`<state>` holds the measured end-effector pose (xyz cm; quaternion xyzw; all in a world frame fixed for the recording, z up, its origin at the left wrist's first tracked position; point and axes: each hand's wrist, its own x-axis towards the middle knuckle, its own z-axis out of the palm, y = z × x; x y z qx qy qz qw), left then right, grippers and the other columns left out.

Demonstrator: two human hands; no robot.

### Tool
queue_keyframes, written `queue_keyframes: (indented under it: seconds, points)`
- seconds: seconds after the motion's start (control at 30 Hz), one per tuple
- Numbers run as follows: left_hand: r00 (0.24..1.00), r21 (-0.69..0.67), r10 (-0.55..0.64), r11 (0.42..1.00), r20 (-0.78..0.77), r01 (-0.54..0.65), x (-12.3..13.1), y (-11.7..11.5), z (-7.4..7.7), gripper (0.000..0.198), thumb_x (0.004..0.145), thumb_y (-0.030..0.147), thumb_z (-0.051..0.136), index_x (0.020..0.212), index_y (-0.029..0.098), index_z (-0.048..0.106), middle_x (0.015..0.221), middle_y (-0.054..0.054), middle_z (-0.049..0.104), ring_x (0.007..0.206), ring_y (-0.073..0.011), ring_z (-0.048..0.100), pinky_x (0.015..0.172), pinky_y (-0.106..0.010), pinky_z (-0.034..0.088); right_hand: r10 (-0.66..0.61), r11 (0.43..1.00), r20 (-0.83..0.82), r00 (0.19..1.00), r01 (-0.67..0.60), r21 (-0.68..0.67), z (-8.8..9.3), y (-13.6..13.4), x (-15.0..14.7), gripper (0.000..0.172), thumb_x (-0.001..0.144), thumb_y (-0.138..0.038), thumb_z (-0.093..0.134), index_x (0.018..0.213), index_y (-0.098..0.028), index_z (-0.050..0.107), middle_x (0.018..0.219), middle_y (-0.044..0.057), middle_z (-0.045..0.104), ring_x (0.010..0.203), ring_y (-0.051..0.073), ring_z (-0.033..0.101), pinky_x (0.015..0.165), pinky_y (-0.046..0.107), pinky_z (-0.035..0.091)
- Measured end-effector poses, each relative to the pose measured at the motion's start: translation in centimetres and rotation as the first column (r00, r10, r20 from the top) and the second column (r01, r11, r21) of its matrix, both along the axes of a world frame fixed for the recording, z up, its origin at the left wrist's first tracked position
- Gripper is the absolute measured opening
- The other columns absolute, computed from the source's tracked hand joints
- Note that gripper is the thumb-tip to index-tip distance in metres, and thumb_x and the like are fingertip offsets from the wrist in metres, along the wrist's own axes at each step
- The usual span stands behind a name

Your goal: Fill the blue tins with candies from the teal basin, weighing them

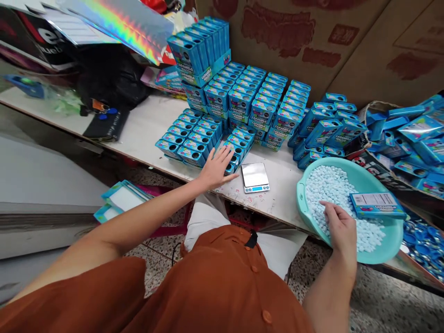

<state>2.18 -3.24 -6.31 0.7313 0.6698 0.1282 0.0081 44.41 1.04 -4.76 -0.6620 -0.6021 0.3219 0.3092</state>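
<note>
My left hand lies open, fingers spread, against the near row of small blue tins standing in ranks on the white table. My right hand rests in a teal basin full of small pale blue candies, its fingers curled down into them; what they hold, if anything, is hidden. A flat blue tin lies label up on the candies beside that hand. A small silver pocket scale sits on the table between my hands.
More blue tins are stacked high at the back and piled loose at the right. Cardboard boxes line the wall. Black bags and holographic sheets lie at the left. Tin lids fill a tray at far right.
</note>
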Motion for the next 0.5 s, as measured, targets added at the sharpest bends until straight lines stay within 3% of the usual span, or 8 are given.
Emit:
queue_keyframes:
  seconds: [0.17, 0.33, 0.4, 0.5]
  points:
    - [0.999, -0.006, 0.014, 1.000, -0.037, -0.014, 0.4, 0.2, 1.0, 0.081, 0.089, 0.067, 0.034, 0.149, 0.014, 0.024, 0.156, -0.015, 0.027, 0.146, -0.0304, 0.020, 0.118, -0.056, 0.004, -0.012, 1.000, -0.031, 0.999, 0.011, -0.014, 0.0, 0.2, 0.0, 0.056, 0.076, -0.059, 0.055, 0.103, -0.013, 0.074, 0.079, 0.006, 0.070, 0.075, 0.021, 0.061, 0.065, 0.029, 0.046]
    - [0.999, 0.213, 0.041, 0.976, -0.032, -0.034, 1.8, 1.2, 3.4, 0.086, 0.088, 0.068, 0.034, 0.150, 0.010, 0.023, 0.157, -0.015, 0.024, 0.148, -0.0317, 0.011, 0.119, -0.053, 0.006, -0.029, 0.997, -0.023, 0.999, 0.028, -0.070, 0.0, 0.3, 0.3, 0.053, 0.070, -0.059, 0.060, 0.098, -0.017, 0.075, 0.096, 0.006, 0.074, 0.091, 0.027, 0.064, 0.075, 0.031, 0.049]
    - [0.999, 0.256, 0.023, 0.967, -0.039, -0.012, 2.6, 1.8, 3.3, 0.081, 0.089, 0.066, 0.035, 0.148, 0.010, 0.028, 0.156, -0.014, 0.027, 0.148, -0.0319, 0.012, 0.119, -0.053, 0.008, -0.055, 0.993, -0.006, 0.998, 0.054, -0.109, -0.1, 0.4, 0.4, 0.054, 0.068, -0.060, 0.060, 0.098, -0.018, 0.075, 0.103, 0.006, 0.074, 0.102, 0.030, 0.063, 0.084, 0.033, 0.048]
    - [0.993, 0.258, -0.071, 0.961, -0.097, 0.094, 4.1, 4.0, 1.8, 0.068, 0.092, 0.059, 0.036, 0.139, 0.011, 0.044, 0.150, -0.014, 0.039, 0.147, -0.0315, 0.018, 0.118, -0.052, 0.013, -0.056, 0.988, 0.008, 0.998, 0.057, -0.141, -0.4, 0.7, 0.6, 0.056, 0.067, -0.062, 0.059, 0.099, -0.019, 0.075, 0.108, 0.006, 0.073, 0.113, 0.032, 0.059, 0.093, 0.035, 0.045]
